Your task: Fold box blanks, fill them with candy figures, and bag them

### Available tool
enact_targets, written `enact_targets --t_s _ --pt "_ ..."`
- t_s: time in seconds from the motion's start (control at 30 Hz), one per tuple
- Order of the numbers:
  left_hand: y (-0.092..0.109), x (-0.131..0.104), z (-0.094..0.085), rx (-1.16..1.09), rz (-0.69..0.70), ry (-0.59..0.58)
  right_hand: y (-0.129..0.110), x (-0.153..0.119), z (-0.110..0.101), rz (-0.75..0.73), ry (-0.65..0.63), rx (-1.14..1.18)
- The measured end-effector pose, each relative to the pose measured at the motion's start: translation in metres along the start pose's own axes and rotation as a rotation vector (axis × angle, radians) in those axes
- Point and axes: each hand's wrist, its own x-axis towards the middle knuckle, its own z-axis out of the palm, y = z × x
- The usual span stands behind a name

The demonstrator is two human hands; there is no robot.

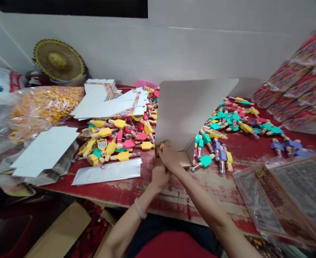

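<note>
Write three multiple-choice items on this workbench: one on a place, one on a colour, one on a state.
1. Where is the straw hat?
A. far left, against the wall
B. on the stacked boxes at right
C. under the table

2. What colour is the table?
A. blue
B. red
C. white

3. How is the grey cardboard sheet?
A. lying flat
B. rolled up
C. standing up, held at its base

A: it leans against the wall. B: worn red paint. C: the left hand and right hand grip its lower edge.

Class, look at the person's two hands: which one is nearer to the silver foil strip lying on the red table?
Left. The left hand sits just right of the silver foil strip; the right hand is further right, on the cardboard sheet.
</note>
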Motion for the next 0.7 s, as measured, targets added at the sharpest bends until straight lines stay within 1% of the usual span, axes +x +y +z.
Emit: enact_targets --t_s 0.03,0.1,0.13,0.17,0.2,0.23,0.27,0.3,0.33,0.37,0.4,0.43,0.47,0.5,0.53,0.57,0.63,0.7 --pt "-0.008 0.002 -0.013 -0.080 -0.054 0.098 -0.001 0.001 0.003 -0.007 0.000 0.006" --pt "-0.020 0.016 -0.039 -0.340 -0.144 0.377 -0.003 -0.001 0.012 -0.029 -0.006 0.049" --pt "-0.023 0.026 -0.050 -0.485 -0.150 0.491 -0.002 -0.004 0.017 -0.040 -0.020 0.086" --pt "-0.023 0.039 -0.059 -0.611 -0.125 0.545 0.002 -0.007 0.021 -0.050 -0.040 0.123" --pt "-0.022 0.052 -0.065 -0.695 -0.079 0.529 0.009 -0.011 0.024 -0.060 -0.061 0.162" --pt "-0.020 0.064 -0.068 -0.749 -0.035 0.464 0.020 -0.015 0.026 -0.073 -0.073 0.208" --pt "-0.017 0.075 -0.068 -0.782 -0.008 0.389 0.036 -0.018 0.025 -0.084 -0.062 0.260" --pt "-0.014 0.083 -0.066 -0.806 -0.004 0.329 0.057 -0.020 0.021 -0.076 -0.010 0.314" --pt "-0.011 0.089 -0.063 -0.832 -0.017 0.291 0.083 -0.022 0.014 -0.047 0.082 0.363" --pt "-0.010 0.093 -0.059 -0.868 -0.038 0.268 0.112 -0.023 0.004 0.021 0.203 0.395" --pt "-0.009 0.094 -0.055 -0.915 -0.058 0.250 0.144 -0.023 -0.008 0.134 0.339 0.400" --pt "-0.009 0.093 -0.051 -0.963 -0.071 0.237 0.175 -0.022 -0.021 0.286 0.455 0.358" --pt "-0.009 0.092 -0.049 -1.005 -0.077 0.229 0.205 -0.021 -0.033 0.484 0.527 0.276" --pt "-0.009 0.090 -0.047 -1.035 -0.078 0.226 0.232 -0.020 -0.043 0.648 0.540 0.207" --pt "-0.010 0.088 -0.046 -1.054 -0.078 0.233 0.254 -0.019 -0.050 0.757 0.509 0.181" --pt "-0.010 0.086 -0.045 -1.064 -0.077 0.245 0.272 -0.018 -0.054 0.833 0.465 0.172" --pt "-0.010 0.085 -0.045 -1.075 -0.071 0.250 0.292 -0.019 -0.056 0.872 0.367 0.212" --pt "-0.010 0.085 -0.046 -1.081 -0.074 0.223 0.298 -0.028 -0.056 0.857 0.324 0.244"
